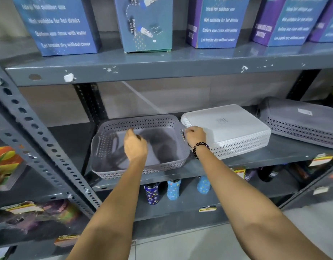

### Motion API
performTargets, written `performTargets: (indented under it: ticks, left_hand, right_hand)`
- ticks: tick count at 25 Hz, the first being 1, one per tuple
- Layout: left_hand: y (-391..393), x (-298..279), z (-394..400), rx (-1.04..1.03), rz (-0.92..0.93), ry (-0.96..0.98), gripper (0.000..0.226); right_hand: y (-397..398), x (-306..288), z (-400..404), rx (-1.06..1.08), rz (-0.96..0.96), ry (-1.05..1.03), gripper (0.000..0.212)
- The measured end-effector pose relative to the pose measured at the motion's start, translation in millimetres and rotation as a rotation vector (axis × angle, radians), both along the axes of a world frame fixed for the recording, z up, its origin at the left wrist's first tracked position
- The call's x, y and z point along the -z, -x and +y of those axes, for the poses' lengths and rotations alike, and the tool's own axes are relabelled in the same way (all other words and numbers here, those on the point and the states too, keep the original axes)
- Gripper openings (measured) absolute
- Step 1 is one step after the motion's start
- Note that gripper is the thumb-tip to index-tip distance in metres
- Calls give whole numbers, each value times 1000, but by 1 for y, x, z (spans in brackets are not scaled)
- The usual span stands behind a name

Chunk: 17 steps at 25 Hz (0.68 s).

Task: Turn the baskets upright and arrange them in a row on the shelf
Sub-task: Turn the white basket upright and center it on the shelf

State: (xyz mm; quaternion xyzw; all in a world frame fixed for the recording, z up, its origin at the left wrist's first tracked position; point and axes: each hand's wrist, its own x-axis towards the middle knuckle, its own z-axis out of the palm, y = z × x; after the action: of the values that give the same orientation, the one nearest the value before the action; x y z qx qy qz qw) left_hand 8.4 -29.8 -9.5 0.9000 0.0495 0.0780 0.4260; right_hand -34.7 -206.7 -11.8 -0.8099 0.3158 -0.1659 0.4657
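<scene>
Both bare forearms reach in. On the grey metal shelf (246, 162), the grey perforated plastic basket (139, 147) sits upright; the left hand (135, 145) hovers inside, fingers loosely curled, and the right hand (195, 135) pinches its right rim. Just beside it lie a white perforated basket (227, 128) and another grey basket (302, 121), both upside down.

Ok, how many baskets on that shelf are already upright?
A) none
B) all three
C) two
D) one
D: only the left grey basket shows its open inside; the white basket and the right grey basket lie bottom up.
</scene>
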Motion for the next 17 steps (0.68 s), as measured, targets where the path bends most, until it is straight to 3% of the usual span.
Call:
performTargets:
  ticks: [5,8,12,15,17]
  left_hand:
    - [13,-9,-104,247,-5,61,35]
    - [16,-11,-170,330,20,70,38]
    - [9,1,-232,195,117,18,42]
    - [2,7,-254,23,220,-51,60]
    - [-4,6,-258,-110,351,1,66]
  right_hand:
    - [17,-21,-65,9,-131,79,22]
    - [24,-19,-130,78,-85,130,29]
    - [31,-14,-208,82,72,295,20]
    - [27,-8,-253,67,205,406,38]
    - [20,-2,-278,5,338,443,44]
